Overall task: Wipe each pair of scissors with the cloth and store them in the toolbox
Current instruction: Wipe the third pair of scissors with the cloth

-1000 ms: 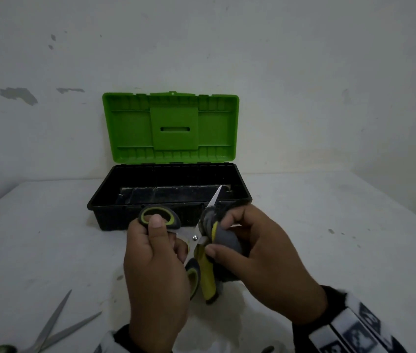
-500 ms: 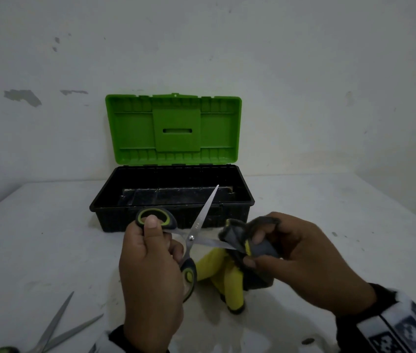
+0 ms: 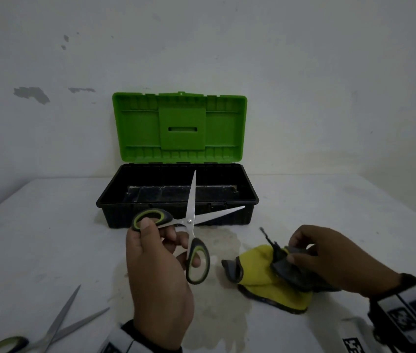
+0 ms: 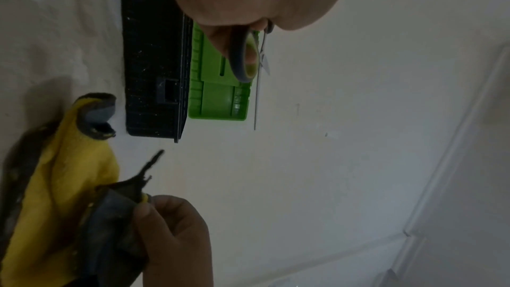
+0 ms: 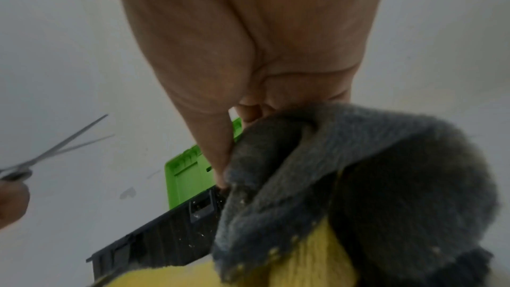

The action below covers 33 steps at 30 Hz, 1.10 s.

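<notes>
My left hand (image 3: 158,253) grips a pair of scissors (image 3: 190,220) by their black and green handles, blades spread apart, in front of the toolbox (image 3: 130,215). The toolbox has a black base and its green lid (image 3: 138,128) stands up against the wall. To the right, my right hand (image 3: 311,253) pinches a yellow and grey cloth (image 3: 260,271) that rests on the table. In the right wrist view the cloth (image 5: 358,182) bunches under my fingers. The left wrist view shows one scissor handle loop (image 4: 244,56) round a finger. A second pair of scissors (image 3: 56,327) lies at the front left.
The white table (image 3: 49,238) meets a white wall just behind the toolbox. A faint damp stain (image 3: 224,245) spreads over the table between my hands. The toolbox base holds dark compartments with nothing clearly seen in them.
My right hand drew the cloth off the blades and down to the table on the right. The scissors' blades have spread wider in my left hand.
</notes>
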Motion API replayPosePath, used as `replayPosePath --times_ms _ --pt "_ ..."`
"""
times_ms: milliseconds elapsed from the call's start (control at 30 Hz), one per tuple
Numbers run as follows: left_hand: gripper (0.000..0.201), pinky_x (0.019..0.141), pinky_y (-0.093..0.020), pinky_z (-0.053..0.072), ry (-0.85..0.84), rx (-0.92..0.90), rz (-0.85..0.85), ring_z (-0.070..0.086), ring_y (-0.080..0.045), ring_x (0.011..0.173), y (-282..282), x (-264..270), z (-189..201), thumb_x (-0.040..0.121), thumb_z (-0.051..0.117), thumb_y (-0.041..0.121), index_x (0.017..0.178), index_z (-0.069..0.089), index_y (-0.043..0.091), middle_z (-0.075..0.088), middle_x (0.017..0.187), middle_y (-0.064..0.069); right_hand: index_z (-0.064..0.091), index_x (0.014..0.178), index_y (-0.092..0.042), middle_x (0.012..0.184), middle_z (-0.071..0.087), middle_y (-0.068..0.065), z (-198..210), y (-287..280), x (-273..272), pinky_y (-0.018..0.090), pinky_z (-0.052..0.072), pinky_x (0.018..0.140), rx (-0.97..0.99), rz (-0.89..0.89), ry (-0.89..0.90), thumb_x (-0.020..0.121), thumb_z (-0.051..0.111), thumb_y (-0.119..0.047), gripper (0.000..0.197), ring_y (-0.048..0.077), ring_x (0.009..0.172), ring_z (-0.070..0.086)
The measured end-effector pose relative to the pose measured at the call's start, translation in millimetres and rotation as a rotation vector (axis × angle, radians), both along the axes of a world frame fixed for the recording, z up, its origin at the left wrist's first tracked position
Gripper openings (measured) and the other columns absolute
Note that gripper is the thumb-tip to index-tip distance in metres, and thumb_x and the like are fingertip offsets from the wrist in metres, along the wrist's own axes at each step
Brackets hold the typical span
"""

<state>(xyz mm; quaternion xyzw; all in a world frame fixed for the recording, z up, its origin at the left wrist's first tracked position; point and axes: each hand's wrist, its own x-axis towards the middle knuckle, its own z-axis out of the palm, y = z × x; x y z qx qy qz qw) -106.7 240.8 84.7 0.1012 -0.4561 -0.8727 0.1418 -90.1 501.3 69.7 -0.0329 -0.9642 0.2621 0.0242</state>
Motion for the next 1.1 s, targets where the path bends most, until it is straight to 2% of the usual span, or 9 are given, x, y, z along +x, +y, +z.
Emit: replayPosePath --times_ms 167,267,367,433,467,567,700,900,1100 --pt "0.027 0.049 -0.034 0.05 0.025 0.054 -0.009 0.051 -0.015 0.06 2.8 2.8 0.5 0.105 0.033 0.027 0.09 0.054 0.02 0.049 0.066 0.001 0.059 0.1 -0.027 0.101 0.057 -0.011 -6.1 -13.2 -1.8 0.018 0.035 0.08 0.172 -0.121 0.209 0.084 0.072 -0.035 0.023 0.007 0.094 0.052" --pt "0.025 0.052 -0.034 0.054 0.04 0.082 -0.02 0.053 -0.015 0.059 4.0 3.4 1.3 0.105 0.034 0.024 0.092 0.055 0.019 0.051 0.064 0.002 0.061 0.094 -0.031 0.1 0.058 -0.019 9.7 -38.6 7.4 0.016 0.034 0.08 0.095 -0.087 0.391 0.082 0.071 -0.042 0.02 -0.001 0.087 0.052" --pt "0.022 0.053 -0.035 0.056 0.036 0.094 -0.037 0.055 -0.015 0.06 6.9 6.1 2.2 0.104 0.036 0.022 0.096 0.056 0.017 0.053 0.064 0.002 0.066 0.084 -0.032 0.078 0.066 -0.018 29.0 -78.0 20.5 0.009 0.04 0.062 -0.259 -0.022 0.204 0.083 0.061 -0.054 0.022 -0.007 0.07 0.059" --pt "0.021 0.054 -0.035 0.056 0.02 0.091 -0.046 0.057 -0.015 0.061 9.3 8.8 2.3 0.103 0.037 0.022 0.099 0.057 0.016 0.054 0.066 0.0 0.068 0.085 -0.026 0.072 0.07 -0.008 34.2 -102.5 25.3 0.025 0.052 0.062 -0.528 0.041 0.017 0.082 0.056 -0.059 0.035 0.002 0.063 0.063" --pt "0.022 0.054 -0.035 0.056 0.011 0.082 -0.047 0.059 -0.015 0.061 10.2 10.3 1.9 0.103 0.038 0.023 0.099 0.058 0.017 0.055 0.066 0.001 0.069 0.087 -0.023 0.071 0.071 -0.003 34.8 -112.3 25.9 0.031 0.054 0.062 -0.643 0.057 -0.058 0.082 0.056 -0.057 0.037 0.012 0.064 0.064" --pt "0.023 0.055 -0.032 0.055 -0.006 0.045 -0.056 0.063 -0.014 0.06 10.4 13.6 0.1 0.103 0.038 0.024 0.096 0.06 0.019 0.057 0.064 0.002 0.068 0.09 -0.009 0.065 0.066 0.001 29.7 -131.0 25.3 0.026 0.047 0.052 -0.895 0.075 -0.099 0.089 0.063 -0.036 0.027 0.02 0.056 0.06" --pt "0.02 0.062 -0.036 0.058 -0.027 -0.098 -0.075 0.065 -0.017 0.06 -0.8 12.3 -6.0 0.101 0.044 0.019 0.094 0.062 0.014 0.056 0.067 -0.002 0.07 0.091 -0.003 0.066 0.064 0.011 21.1 -137.7 22.7 0.027 0.048 0.047 -1.006 0.048 -0.054 0.091 0.065 -0.014 0.013 0.023 0.052 0.061" --pt "0.025 0.059 -0.036 0.052 -0.092 -0.302 -0.293 0.058 -0.021 0.064 -22.2 9.3 -14.5 0.093 0.059 0.023 0.075 0.063 0.006 0.06 0.062 -0.007 0.065 0.078 -0.002 0.06 0.06 0.012 14.7 -137.1 18.9 0.027 0.047 0.044 -1.166 -0.045 -0.099 0.088 0.067 -0.013 0.015 0.019 0.046 0.058" --pt "0.024 0.055 -0.033 0.046 -0.159 -0.358 -0.377 0.056 -0.018 0.063 -19.8 11.1 -19.6 0.091 0.063 0.024 0.074 0.068 0.008 0.06 0.063 -0.006 0.062 0.087 0.004 0.063 0.062 0.012 8.0 -148.3 13.0 0.027 0.05 0.045 -1.21 -0.095 -0.068 0.09 0.065 -0.013 0.017 0.02 0.048 0.062"
